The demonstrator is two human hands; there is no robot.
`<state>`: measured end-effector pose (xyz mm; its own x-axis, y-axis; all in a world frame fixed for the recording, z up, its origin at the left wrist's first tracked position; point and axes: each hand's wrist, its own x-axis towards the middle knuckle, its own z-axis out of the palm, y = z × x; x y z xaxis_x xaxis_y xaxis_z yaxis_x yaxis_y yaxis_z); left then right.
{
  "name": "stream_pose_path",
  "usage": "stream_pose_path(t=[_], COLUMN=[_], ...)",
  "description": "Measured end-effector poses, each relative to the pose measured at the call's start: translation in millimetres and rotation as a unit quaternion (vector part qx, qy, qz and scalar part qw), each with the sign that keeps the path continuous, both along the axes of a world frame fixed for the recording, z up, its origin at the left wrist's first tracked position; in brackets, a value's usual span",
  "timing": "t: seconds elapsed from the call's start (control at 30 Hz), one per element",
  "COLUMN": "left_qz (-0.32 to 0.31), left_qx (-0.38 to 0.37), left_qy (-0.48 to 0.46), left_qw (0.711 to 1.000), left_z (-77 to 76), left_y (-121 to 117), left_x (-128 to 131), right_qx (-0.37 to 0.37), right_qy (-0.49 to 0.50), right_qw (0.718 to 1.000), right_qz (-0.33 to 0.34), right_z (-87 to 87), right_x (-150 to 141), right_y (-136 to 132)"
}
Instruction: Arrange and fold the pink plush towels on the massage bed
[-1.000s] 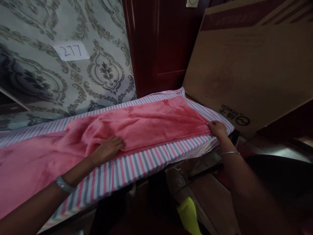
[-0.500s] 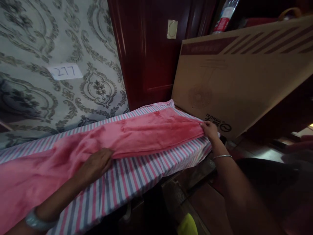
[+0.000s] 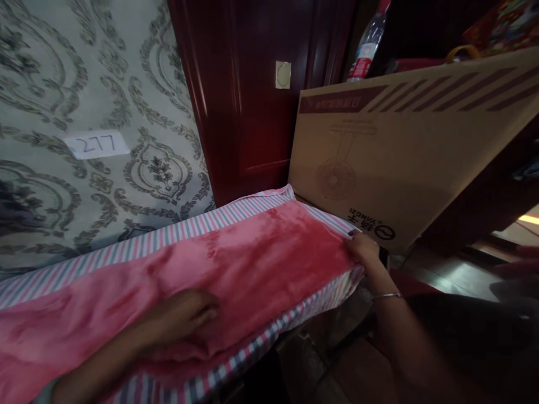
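While, in the head view, the right hand (image 3: pixel 364 249) meets the end of the blanket (image 3: pixel 273 252), which runs leftward beneath the left hand (image 3: pixel 183 317), whether either pinches it cannot be told. Spreading seems in hand; next calls for even tension between both.

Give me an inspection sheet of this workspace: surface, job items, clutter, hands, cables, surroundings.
Surface: striped sheet, partly covered.
Job's things: pink blanket spread over the sheet, smoother toward its right end, rumpled around the left hand.
Clutter: plastic bottle beyond the top edge of a cardboard box.
Hands: left hand over the blanket, fingers curled; right hand at the blanket's right end; whether either grips is unclear.
Cables: nothing seen.
Surroundings: patterned wall with paper marked 277; dark red panel.
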<state>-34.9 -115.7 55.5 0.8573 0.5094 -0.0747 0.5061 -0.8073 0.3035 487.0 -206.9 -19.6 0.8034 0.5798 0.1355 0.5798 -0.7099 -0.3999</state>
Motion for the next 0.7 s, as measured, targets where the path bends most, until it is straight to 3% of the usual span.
stream_pose_path(t=[0.17,0.27,0.37,0.47,0.7], left_qz=[-0.026,0.056,0.166,0.232,0.263], left_qx=[0.029,0.095,0.149,0.170,0.190], left_qy=[-0.060,-0.060,-0.010,0.066,0.131], left_qw=[0.997,0.992,0.975,0.956,0.937], left_z=[8.7,7.6,0.7,-10.5,-30.2], left_y=[38.0,78.5,125.2,156.2,174.3], left_x=[52.3,67.8,62.3,49.2,39.5], right_qx=[0.058,0.064,0.065,0.057,0.026], right_qy=[-0.008,0.001,0.011,0.025,0.062], right_qw=[0.995,0.992,0.991,0.992,0.994], right_qz=[0.087,0.110,0.116,0.109,0.086], right_z=[23.3,30.3,31.7,29.9,24.5], right_x=[-19.6,-23.1,-18.0,-9.8,1.6], right_y=[64.2,113.0,154.2,186.0,238.1])
